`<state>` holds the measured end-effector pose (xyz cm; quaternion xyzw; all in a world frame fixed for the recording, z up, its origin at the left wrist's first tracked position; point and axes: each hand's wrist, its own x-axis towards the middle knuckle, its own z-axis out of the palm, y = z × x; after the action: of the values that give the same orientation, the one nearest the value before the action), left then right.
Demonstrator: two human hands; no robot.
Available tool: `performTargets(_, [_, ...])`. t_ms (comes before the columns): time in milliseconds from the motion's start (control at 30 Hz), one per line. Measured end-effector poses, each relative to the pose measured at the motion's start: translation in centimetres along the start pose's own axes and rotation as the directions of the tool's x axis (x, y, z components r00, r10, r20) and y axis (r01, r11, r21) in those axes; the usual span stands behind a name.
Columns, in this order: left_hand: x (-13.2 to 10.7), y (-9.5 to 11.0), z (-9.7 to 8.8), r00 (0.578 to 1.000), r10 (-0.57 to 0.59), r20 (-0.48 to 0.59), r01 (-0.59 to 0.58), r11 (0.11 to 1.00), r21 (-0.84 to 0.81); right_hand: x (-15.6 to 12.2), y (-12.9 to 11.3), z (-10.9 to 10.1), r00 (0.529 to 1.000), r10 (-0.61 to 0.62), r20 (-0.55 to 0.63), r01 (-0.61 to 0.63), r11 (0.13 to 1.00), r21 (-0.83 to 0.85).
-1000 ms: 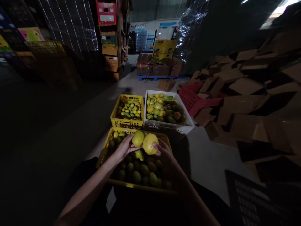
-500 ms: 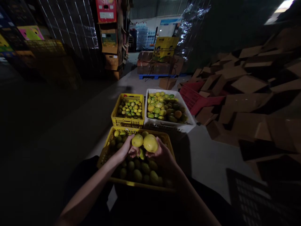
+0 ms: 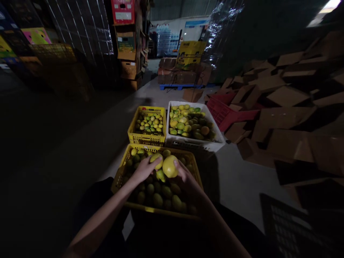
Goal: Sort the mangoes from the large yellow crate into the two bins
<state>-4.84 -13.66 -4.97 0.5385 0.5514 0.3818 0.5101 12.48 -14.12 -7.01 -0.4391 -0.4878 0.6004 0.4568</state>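
My left hand point(image 3: 142, 169) is closed around a yellow-green fruit point(image 3: 157, 159) over the near yellow crate point(image 3: 120, 174). My right hand point(image 3: 185, 176) grips a larger yellow fruit point(image 3: 170, 166) right beside it, the two fruits almost touching. Below them the crate holds several green and yellow fruits point(image 3: 161, 193). A smaller greenish fruit point(image 3: 160, 175) shows between my hands.
Beyond stand a second yellow crate point(image 3: 146, 138) of small fruits and a white crate point(image 3: 194, 145) of mixed fruits. Flattened cardboard boxes point(image 3: 282, 107) and a red crate point(image 3: 221, 113) pile up at right. Stacked boxes point(image 3: 126, 46) and a pallet point(image 3: 182, 75) stand farther back.
Both hands have lowered slightly toward the near crate with their fruits, and my left hand has turned more over its fruit.
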Motion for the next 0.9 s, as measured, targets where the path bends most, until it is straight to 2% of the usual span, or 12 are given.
performTargets(100, [0.0,-0.5,-0.4,0.975,0.220,-0.021,-0.214,0.965,0.151,-0.3,-0.5,0.3,0.999,-0.044,-0.032,0.040,0.992,-0.116])
performTargets(167, [0.1,-0.6,-0.6,0.942,0.336,-0.025,-0.327,0.928,0.179,-0.3,-0.6,0.1,0.983,-0.171,-0.062,0.151,0.957,-0.247])
performTargets(233, [0.3,-0.7,-0.7,0.910,0.411,-0.051,-0.399,0.904,0.153,-0.1,-0.6,-0.2,0.955,-0.295,-0.042,0.262,0.898,-0.354])
performTargets(300, [0.5,-0.7,-0.8,0.896,0.436,-0.081,-0.428,0.899,0.096,0.1,-0.6,-0.6,0.934,-0.358,0.006,0.330,0.854,-0.403])
performTargets(367, [0.6,-0.6,-0.8,0.904,0.418,-0.089,-0.418,0.908,0.011,0.2,-0.6,-0.8,0.941,-0.340,0.003,0.318,0.877,-0.360])
performTargets(467, [0.7,-0.6,-0.8,0.932,0.343,-0.115,-0.356,0.927,-0.120,0.1,-0.8,-0.6,0.967,-0.234,-0.101,0.220,0.966,-0.134])
performTargets(533, [0.7,-0.3,-0.8,0.953,0.273,-0.133,-0.295,0.935,-0.195,0.1,-1.1,-0.4,0.973,-0.171,-0.156,0.173,0.985,-0.002])
performTargets(633, [0.4,0.5,-0.8,0.980,0.173,-0.095,-0.195,0.927,-0.322,0.1,-1.8,-0.5,0.986,-0.105,-0.130,0.120,0.986,0.112])
performTargets(767, [0.1,1.2,-1.0,0.997,0.079,-0.011,-0.074,0.863,-0.500,0.2,-2.6,-0.7,0.995,-0.010,-0.095,0.034,0.967,0.251])
performTargets(900, [0.2,0.9,-1.4,0.999,-0.036,0.033,0.048,0.764,-0.644,0.3,-3.1,-0.9,0.994,0.059,-0.088,-0.024,0.934,0.355])
